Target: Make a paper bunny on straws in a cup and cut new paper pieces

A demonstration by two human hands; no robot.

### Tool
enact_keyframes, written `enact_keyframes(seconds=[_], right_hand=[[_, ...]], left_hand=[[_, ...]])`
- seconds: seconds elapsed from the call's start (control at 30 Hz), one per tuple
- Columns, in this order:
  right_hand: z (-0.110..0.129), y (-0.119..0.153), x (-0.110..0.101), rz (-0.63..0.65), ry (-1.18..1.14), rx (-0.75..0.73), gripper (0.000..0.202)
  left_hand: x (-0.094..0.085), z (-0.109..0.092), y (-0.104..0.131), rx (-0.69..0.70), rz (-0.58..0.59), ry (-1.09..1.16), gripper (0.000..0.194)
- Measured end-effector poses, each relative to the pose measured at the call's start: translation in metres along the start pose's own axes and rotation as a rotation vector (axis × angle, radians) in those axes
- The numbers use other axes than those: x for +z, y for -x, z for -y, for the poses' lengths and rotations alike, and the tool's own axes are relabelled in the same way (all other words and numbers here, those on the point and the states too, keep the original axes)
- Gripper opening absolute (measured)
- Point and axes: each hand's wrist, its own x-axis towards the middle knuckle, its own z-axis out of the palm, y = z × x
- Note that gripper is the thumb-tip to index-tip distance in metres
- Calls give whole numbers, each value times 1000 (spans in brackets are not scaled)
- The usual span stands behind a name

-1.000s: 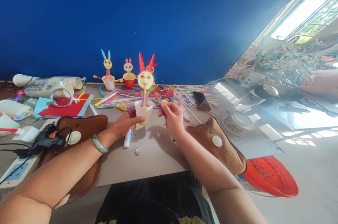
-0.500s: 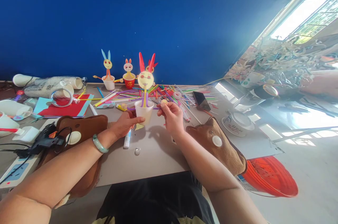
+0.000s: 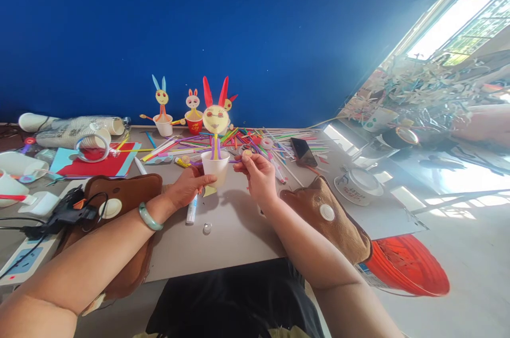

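A hand could pass over the table [image 3: 235, 242] between the forearms [image 3: 115, 258], around a white tube [image 3: 192, 211] and small round piece [image 3: 207, 228]. Behind the cup [image 3: 215, 169], straws [image 3: 235, 138] and rabbit figures [image 3: 161, 96] block the way; brown pouches [image 3: 342, 221] crowd both sides.

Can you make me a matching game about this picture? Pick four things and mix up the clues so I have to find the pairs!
Things:
1. the left hand
2. the phone
3. the bucket
4. the bracelet

Clues:
A. orange-red, low down on the right
B. pale green, worn around the left wrist
C. holding a white cup that has a face with red ears above it
D. black, lying on the table beside the colourful sticks

Right pairs: 1-C, 2-D, 3-A, 4-B
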Motion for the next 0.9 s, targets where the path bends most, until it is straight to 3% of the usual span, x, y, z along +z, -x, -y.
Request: enact_keyframes(seconds=[0.5, 0.9], right_hand=[[8, 3, 1, 49, 4, 17, 32], [4, 0, 1, -1, 13, 17, 39]], left_hand=[[-3, 4, -3, 10, 1, 59, 35], [1, -2, -1, -6, -22, -18, 39]])
